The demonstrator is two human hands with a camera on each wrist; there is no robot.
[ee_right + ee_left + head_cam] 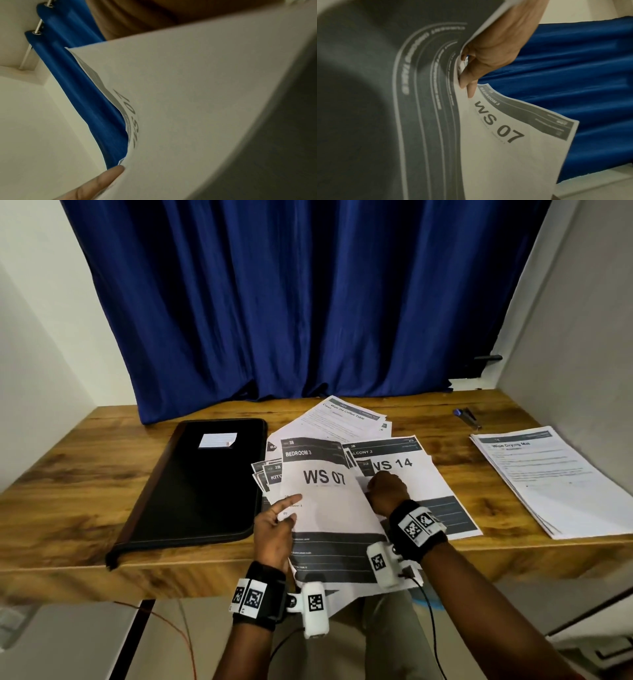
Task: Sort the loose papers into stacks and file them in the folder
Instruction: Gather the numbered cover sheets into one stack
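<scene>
Two hands share one sheet. The WS 07 sheet (323,491) is lifted off the loose papers (342,422), which fan out just beyond my fingertips. My left hand (275,525) has the sheet's left edge: the thumb lies on the printed face and the forefinger points straight along it, and the left wrist view shows the other fingers (467,81) pressed against the paper from the side, so I judge it a light pinch, enough to steady a limp page. My right hand (387,491) sits at the right edge with its knuckles bunched; the fingers seem folded onto that edge, though the paper hides the tips. The right wrist view shows only one fingertip (109,175) against the bowed sheet.

Holding both edges keeps the page from drooping while I read its heading, I think. The WS 14 sheet (411,470) lies flat directly beneath my right hand. Well to the right of it, a squared stack (548,481) rests near the table (68,501) edge, presumably one pile already sorted. The black folder (198,484) lies closed just left of my left hand, with a white label (218,440) on its cover. No filing has begun yet, I would say.
</scene>
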